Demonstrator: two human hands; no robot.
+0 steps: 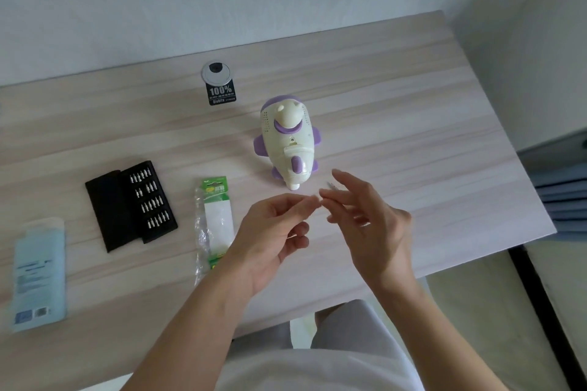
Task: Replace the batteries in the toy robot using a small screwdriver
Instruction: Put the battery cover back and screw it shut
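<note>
— Hands first: what are they doing?
— Left hand [273,232] and right hand [365,219] hover over the table [413,105], fingertips nearly meeting; whether they pinch something I cannot tell.
— And beyond?
— Battery pack [216,216] beside the left hand, bit case [131,205] farther left, toy robot [287,143] lying just past the fingertips.

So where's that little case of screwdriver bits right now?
The open bit case lies on the table's left half, between the pale blue packet and the green battery pack, untouched, left of both hands.
</note>
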